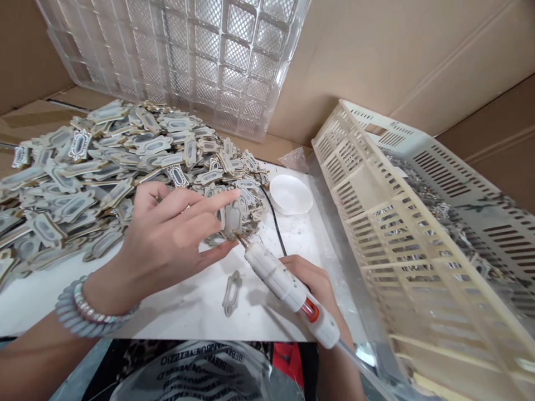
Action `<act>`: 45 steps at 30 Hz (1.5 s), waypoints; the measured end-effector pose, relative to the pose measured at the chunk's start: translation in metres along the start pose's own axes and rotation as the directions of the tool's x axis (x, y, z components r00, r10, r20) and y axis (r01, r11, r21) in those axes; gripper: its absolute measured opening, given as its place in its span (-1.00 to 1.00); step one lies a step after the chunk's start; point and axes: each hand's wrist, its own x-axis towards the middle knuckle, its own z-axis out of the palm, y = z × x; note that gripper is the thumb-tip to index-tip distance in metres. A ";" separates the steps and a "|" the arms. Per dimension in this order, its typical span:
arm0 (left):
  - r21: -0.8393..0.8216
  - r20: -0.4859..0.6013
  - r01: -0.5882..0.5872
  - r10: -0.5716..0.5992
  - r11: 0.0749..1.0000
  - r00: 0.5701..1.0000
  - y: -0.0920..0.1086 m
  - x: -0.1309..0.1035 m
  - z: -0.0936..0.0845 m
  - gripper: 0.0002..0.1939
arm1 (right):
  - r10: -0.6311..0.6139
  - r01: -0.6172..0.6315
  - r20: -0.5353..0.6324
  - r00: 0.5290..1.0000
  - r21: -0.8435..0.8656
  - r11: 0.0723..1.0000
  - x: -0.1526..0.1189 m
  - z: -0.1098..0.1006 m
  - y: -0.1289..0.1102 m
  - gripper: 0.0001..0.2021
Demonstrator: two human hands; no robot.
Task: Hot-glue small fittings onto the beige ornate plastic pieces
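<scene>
My left hand (171, 239) pinches a small ornate metal frame piece (232, 218) upright between thumb and fingers, just above the white work surface (184, 312). In my right hand (313, 278) is a white glue gun (278, 278), its metal tip at the lower edge of that piece. Part of the right hand is hidden behind the gun. A single loose frame piece (231, 293) lies flat below the tip. Behind the left hand spreads a large heap of similar pieces (104, 161).
A white round dish (291, 195) sits beyond the gun, beside a black cable (273, 220). On the right stands a cream slatted basket (376, 223) with small metal parts. A clear compartment tray (188, 50) leans at the back against cardboard.
</scene>
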 end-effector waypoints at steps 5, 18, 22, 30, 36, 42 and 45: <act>0.009 -0.020 -0.050 0.050 0.999 0.999 0.000 0.001 0.000 -0.64 | -0.012 0.012 0.002 1.000 0.000 1.000 0.001 0.000 0.002 -0.90; 0.045 0.042 -0.053 0.051 0.998 0.998 0.000 0.000 -0.003 -0.63 | -0.035 0.035 -0.006 0.999 0.002 0.999 0.000 0.000 0.002 -0.89; 0.057 0.024 -0.065 0.064 0.996 0.998 0.000 0.001 -0.003 -0.64 | -0.040 0.040 -0.006 0.999 -0.004 0.999 0.001 0.000 0.002 -0.89; 0.130 -0.006 -0.112 0.114 0.985 0.994 -0.002 0.003 -0.002 -0.57 | -0.049 0.045 -0.061 0.997 -0.055 0.997 -0.001 0.003 0.007 -0.85; 0.078 0.118 0.033 -0.042 0.996 0.992 -0.014 -0.011 0.003 -0.75 | -0.050 0.013 -0.182 0.982 -0.202 0.979 -0.002 0.005 0.015 -0.83; 0.200 0.390 0.078 -0.152 0.977 0.908 -0.035 -0.017 0.015 -0.54 | -0.122 0.027 -0.284 0.951 -0.316 0.948 0.001 0.005 0.017 -0.85; 0.190 0.425 0.229 -0.290 0.955 0.857 -0.041 -0.015 0.015 -0.54 | -0.122 0.023 -0.285 0.951 -0.327 0.945 0.001 0.005 0.017 -0.87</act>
